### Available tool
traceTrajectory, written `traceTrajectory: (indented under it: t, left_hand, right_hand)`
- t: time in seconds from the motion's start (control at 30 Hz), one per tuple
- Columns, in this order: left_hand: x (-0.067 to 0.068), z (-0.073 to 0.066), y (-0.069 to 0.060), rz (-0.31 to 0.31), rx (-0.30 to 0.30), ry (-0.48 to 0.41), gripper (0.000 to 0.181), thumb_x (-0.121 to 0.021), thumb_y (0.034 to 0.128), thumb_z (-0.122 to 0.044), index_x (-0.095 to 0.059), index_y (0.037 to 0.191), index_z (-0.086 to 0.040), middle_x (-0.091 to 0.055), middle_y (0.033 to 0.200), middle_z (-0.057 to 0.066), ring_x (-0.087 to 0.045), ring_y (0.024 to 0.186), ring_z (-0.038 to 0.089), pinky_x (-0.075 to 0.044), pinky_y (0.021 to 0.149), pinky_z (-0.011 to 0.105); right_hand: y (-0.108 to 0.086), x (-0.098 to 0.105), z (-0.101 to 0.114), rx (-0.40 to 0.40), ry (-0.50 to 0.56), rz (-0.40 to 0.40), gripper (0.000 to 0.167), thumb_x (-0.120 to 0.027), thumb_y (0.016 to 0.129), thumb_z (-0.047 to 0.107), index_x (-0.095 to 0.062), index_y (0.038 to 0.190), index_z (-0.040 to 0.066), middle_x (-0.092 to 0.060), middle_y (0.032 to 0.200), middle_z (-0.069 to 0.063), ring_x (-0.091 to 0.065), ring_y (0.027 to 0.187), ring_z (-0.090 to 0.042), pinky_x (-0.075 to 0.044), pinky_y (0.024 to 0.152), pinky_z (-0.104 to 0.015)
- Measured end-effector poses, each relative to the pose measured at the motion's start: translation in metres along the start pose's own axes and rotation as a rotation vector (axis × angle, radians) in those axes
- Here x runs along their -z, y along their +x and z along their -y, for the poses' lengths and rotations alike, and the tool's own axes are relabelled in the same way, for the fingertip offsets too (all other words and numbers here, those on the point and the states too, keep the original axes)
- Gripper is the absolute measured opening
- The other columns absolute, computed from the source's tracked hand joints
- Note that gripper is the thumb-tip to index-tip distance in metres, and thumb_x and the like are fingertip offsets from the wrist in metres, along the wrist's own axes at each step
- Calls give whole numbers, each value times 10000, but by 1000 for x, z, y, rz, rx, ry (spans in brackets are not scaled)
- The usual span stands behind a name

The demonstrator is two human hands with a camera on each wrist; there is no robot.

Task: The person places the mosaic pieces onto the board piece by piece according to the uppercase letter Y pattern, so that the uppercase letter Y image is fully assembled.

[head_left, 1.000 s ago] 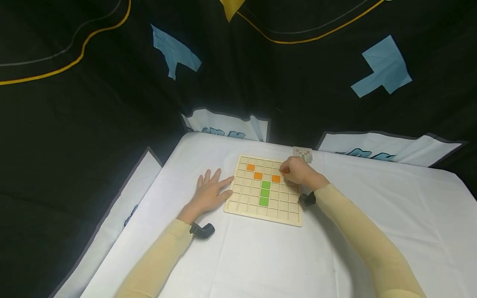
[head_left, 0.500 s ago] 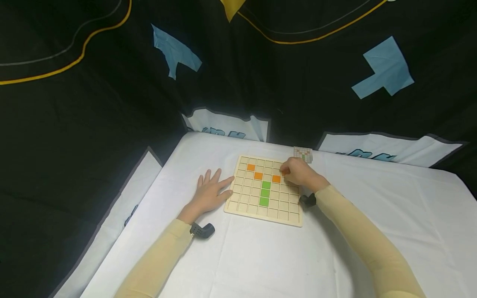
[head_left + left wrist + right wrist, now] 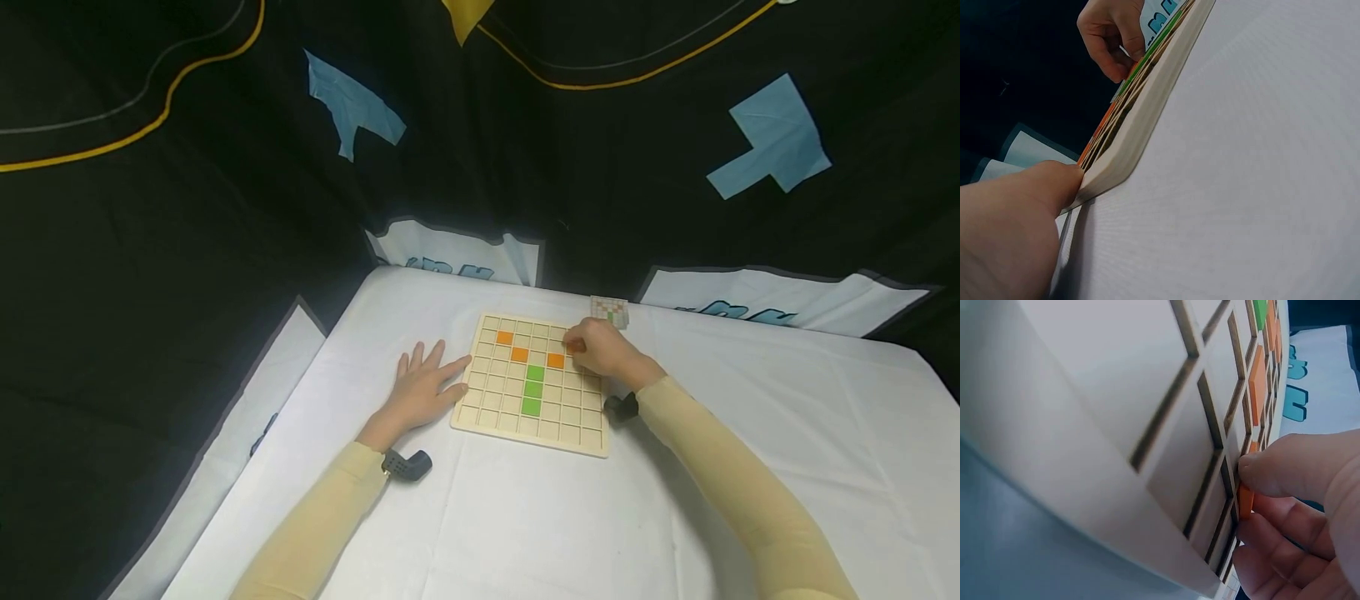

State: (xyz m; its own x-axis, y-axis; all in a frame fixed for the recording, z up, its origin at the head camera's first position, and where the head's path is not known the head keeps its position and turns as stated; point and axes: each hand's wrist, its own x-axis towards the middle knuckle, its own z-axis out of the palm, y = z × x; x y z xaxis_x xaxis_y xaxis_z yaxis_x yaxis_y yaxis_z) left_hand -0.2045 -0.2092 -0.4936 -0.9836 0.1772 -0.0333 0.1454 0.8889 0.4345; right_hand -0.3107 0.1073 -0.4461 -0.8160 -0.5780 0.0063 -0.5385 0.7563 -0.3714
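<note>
A pale wooden grid board [image 3: 495, 419] lies on the white table, holding several orange and green square tiles. Three green tiles [image 3: 533, 389] form a column near its middle, with orange tiles [image 3: 519, 355] in diagonals above. My right hand [image 3: 603, 346] pinches an orange tile [image 3: 1246, 499] between thumb and fingers at a cell near the board's far right corner; the hand covers part of that tile. My left hand [image 3: 416, 393] lies with fingers spread beside the board, its thumb and index finger touching the left edge. In the left wrist view the thumb [image 3: 1054, 181] meets the board's side.
A small card [image 3: 610, 312] with a coloured grid pattern lies beyond the board's far right corner. White cloth [image 3: 540, 525] covers the table. Dark curtain [image 3: 480, 167] with blue patches hangs behind the far edge.
</note>
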Motion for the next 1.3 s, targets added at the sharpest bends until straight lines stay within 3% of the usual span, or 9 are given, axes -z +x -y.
traceTrajectory:
  t: [0.27,0.37,0.5,0.67,0.9,1.1,1.3]
  left_hand:
    - [2,-2,-1,-4,-6,4,559,-519,1017,-473,-476,1536,-272,-198,1689,235,-19,1559,534,-15,1242,708]
    - [1,-1,-1,-5,-4,4,557,-512,1019,-474,-474,1538,-274,-195,1691,231,-19,1560,532,-12,1243,705]
    - [0,0,0,-4,-5,3,557,-508,1020,-471,-470,1540,-276,-192,1692,229,-19,1561,532,-10,1245,701]
    - [1,-1,-1,-2,-6,-1,557,-509,1020,-468,-469,1541,-274,-190,1692,231,-17,1561,533,-9,1246,698]
    - [2,-3,-3,-5,-10,-10,563,-519,1012,-462,-479,1536,-260,-192,1689,240,-18,1558,540,-11,1243,706]
    - [2,-2,-3,-4,-12,-8,560,-521,1013,-464,-479,1536,-267,-192,1691,235,-9,1561,530,-8,1242,707]
    - [1,-1,-3,-10,-10,-11,560,-521,1014,-466,-479,1535,-266,-194,1689,236,-14,1560,534,-10,1241,708]
  right_hand:
    - [-1,2,4,-9,-8,8,229,-692,820,-85,-768,988,51,-603,774,-46,-512,815,-209,-465,773,-353]
    - [-2,1,4,-17,-9,10,245,-679,839,-77,-774,1032,41,-696,875,-84,-560,848,-221,-544,859,-400]
    - [-2,1,3,-30,-10,8,267,-674,863,-56,-774,1093,35,-758,1047,-129,-632,932,-242,-563,972,-464]
    - [-2,0,2,-30,-1,-2,253,-679,864,-40,-774,1088,31,-761,1045,-131,-644,951,-257,-564,969,-460]
    - [-3,0,-1,-69,14,-3,315,-671,872,-33,-749,1174,6,-746,1177,-170,-674,1131,-335,-547,1025,-477]
    - [-3,-1,-1,-51,12,-21,319,-676,855,-43,-751,1164,-8,-754,1152,-173,-680,1057,-305,-562,989,-466]
    - [-7,-1,-4,-64,26,-25,316,-679,867,-23,-743,1176,-23,-751,1158,-183,-685,1090,-325,-562,998,-478]
